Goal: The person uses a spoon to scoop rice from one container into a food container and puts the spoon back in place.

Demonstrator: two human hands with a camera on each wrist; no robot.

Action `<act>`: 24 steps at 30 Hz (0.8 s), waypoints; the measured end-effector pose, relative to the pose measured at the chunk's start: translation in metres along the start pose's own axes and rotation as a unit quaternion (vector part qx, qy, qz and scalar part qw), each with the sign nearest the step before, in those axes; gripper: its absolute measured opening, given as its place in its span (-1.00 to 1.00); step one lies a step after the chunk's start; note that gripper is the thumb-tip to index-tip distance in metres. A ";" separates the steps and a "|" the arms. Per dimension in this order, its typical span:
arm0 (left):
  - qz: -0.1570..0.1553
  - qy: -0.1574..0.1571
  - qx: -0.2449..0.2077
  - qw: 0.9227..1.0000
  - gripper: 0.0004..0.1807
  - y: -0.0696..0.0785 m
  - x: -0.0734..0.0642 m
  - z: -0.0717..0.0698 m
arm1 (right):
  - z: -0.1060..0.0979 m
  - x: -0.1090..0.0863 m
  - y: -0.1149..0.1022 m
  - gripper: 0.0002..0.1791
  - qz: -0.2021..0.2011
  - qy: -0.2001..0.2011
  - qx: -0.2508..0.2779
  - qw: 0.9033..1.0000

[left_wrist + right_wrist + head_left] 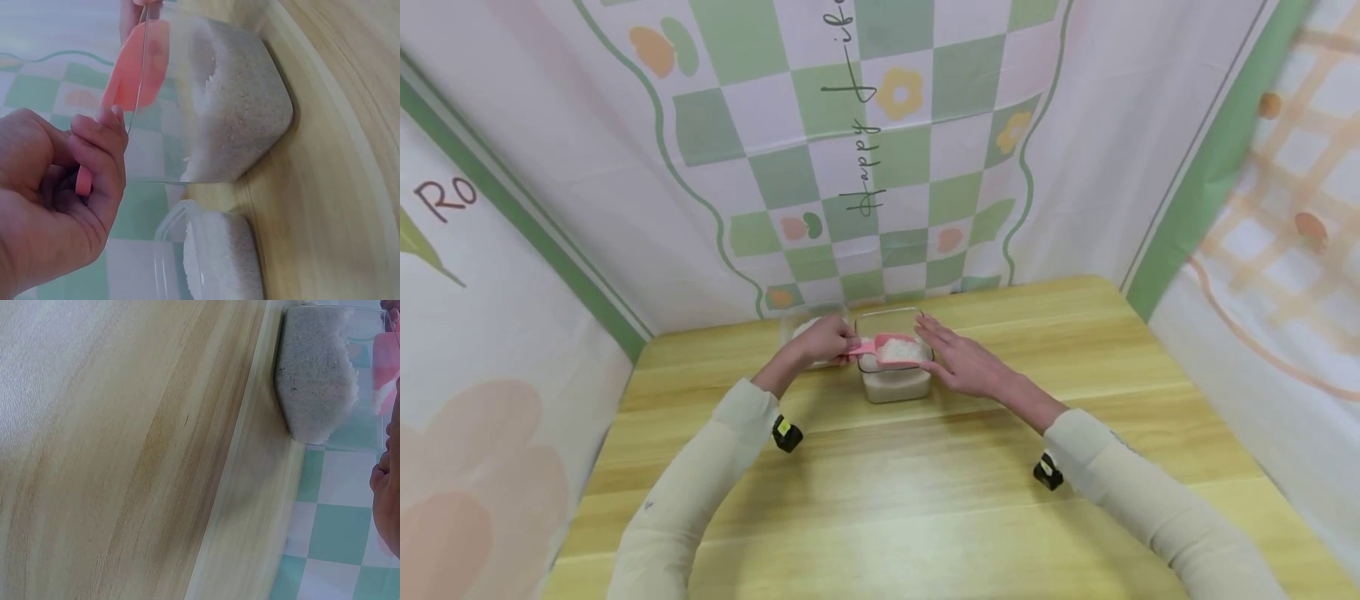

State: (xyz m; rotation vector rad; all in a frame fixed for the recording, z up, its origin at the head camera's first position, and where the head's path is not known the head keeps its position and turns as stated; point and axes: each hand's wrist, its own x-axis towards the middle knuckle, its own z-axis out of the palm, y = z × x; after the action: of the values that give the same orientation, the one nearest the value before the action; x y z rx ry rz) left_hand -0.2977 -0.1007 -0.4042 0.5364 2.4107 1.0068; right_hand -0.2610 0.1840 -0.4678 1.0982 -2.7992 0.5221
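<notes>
My left hand (826,340) grips the handle of a pink scoop (139,69). White rice (901,350) lies in the scoop, level with the rim of a tall clear container (240,103) and over its opening. That container is partly filled with rice, its surface sloping. Fingers extended, my right hand (970,365) is at the container's right rim, close to the scoop's edge; whether it touches either is unclear. Behind my left hand, a lower clear container (219,256) also holds white rice.
Both containers stand toward the back of a wooden table (850,500). A patterned curtain (880,167) hangs just behind the table's far edge, and further curtains hang on both sides. Small black wrist cameras sit below each sleeve cuff (747,408).
</notes>
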 end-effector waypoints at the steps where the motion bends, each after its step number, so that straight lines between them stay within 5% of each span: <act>1: -0.002 0.000 -0.008 1.000 -0.67 -0.001 -0.001 0.000 | 0.000 0.000 0.000 -0.28 -0.001 0.000 -0.001 1.000; 18: -0.015 0.003 -0.126 0.992 -0.72 -0.013 -0.018 -0.009 | 0.000 0.000 0.001 -0.29 -0.003 0.006 0.003 1.000; 24: -0.004 0.014 -0.115 0.993 -0.70 -0.018 -0.025 -0.015 | 0.000 -0.001 0.002 -0.29 0.002 0.000 0.006 1.000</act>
State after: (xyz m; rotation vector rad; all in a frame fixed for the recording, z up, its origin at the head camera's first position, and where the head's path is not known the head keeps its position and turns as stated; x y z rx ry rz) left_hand -0.2884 -0.1338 -0.4018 0.4317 2.2786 1.2744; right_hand -0.2613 0.1858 -0.4688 1.0940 -2.8024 0.5391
